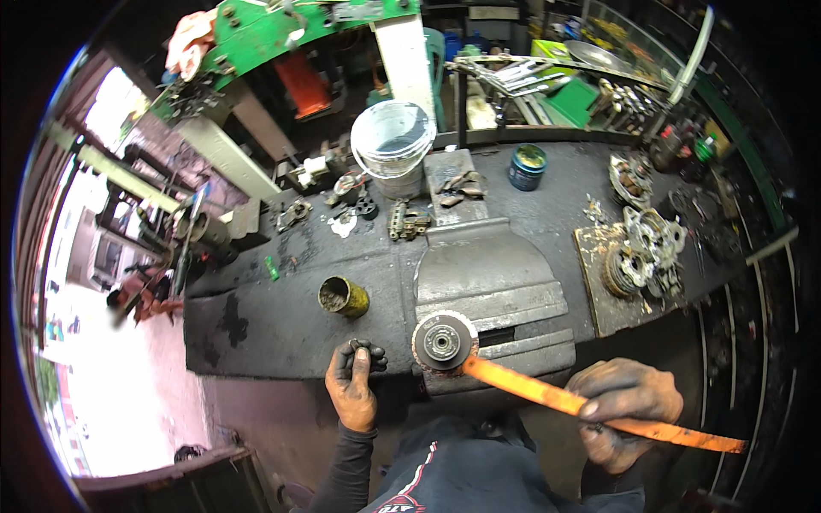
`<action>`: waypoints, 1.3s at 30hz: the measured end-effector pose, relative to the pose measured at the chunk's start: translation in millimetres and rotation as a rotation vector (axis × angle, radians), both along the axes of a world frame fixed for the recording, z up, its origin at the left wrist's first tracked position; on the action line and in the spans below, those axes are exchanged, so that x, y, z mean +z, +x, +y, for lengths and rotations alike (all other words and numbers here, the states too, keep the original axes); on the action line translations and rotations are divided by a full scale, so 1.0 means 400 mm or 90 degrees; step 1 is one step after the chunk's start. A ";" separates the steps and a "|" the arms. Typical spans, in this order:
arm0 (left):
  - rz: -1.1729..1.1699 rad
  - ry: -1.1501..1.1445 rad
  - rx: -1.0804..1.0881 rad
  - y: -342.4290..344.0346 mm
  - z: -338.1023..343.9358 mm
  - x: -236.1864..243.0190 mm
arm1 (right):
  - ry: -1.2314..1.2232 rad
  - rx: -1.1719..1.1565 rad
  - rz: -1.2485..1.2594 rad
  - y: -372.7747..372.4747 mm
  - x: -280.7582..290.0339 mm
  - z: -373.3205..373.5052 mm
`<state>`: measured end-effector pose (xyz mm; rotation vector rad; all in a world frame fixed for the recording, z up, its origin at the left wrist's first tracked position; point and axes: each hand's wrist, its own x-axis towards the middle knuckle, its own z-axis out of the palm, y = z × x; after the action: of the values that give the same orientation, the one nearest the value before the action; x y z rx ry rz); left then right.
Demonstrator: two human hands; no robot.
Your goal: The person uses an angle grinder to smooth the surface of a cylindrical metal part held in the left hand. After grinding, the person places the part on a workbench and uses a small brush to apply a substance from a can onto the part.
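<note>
My right hand [629,409] is closed around a long, flat orange strip [530,389], shaped much like a hacksaw blade. The strip's far end touches the edge of a round metal part [443,342], which has a dark raised hub and a rusty rim. This part rests at the near end of a large grey bench vise [487,274]. Left of the vise, my left hand [355,376] is pinched, its fingertips black with grease; whatever they hold is too small to make out. Just beyond that hand stands an open yellow can [344,297] with dirty contents.
The dark workbench [248,321] carries a lidded clear bucket [393,145], a blue tub [528,167] and a metal engine part [409,221] at the back. On the right, a wooden board [603,308] bears greasy metal housings [650,244]. A green metal frame [316,30] rises behind.
</note>
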<state>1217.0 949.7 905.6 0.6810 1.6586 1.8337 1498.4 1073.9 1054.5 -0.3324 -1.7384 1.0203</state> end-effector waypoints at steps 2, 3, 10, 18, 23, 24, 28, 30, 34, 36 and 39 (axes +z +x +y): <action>0.007 0.031 0.084 0.046 0.009 0.012 | 0.016 -0.025 -0.016 0.015 0.006 0.046; 0.025 0.037 0.112 0.066 0.012 0.017 | -0.003 0.016 -0.003 0.021 0.010 0.062; -0.031 0.030 0.234 0.192 -0.036 0.013 | -0.026 0.094 -0.043 0.031 0.004 0.194; -0.067 -0.037 0.325 0.287 -0.117 -0.032 | -0.007 0.121 -0.057 0.014 -0.008 0.229; -0.076 -0.040 0.351 0.294 -0.131 -0.041 | 0.032 0.268 -0.044 0.015 -0.020 0.214; -0.079 -0.038 0.358 0.294 -0.133 -0.042 | 0.052 0.268 -0.075 0.013 -0.023 0.211; -0.079 -0.032 0.370 0.292 -0.145 -0.046 | 0.052 0.260 -0.021 0.017 -0.014 0.217; -0.086 -0.041 0.370 0.288 -0.150 -0.050 | 0.087 0.320 0.018 0.008 -0.008 0.222; -0.090 -0.035 0.367 0.281 -0.157 -0.062 | 0.172 0.345 -0.055 -0.016 0.009 0.228; -0.087 -0.036 0.373 0.279 -0.161 -0.067 | 0.140 0.296 -0.014 -0.012 0.025 0.237; -0.100 -0.042 0.379 0.274 -0.168 -0.070 | 0.084 0.225 -0.044 0.004 0.040 0.238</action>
<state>1326.6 882.7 877.6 -0.0048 1.9370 2.1414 1500.1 1169.1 1070.4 0.0262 -1.9599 1.1456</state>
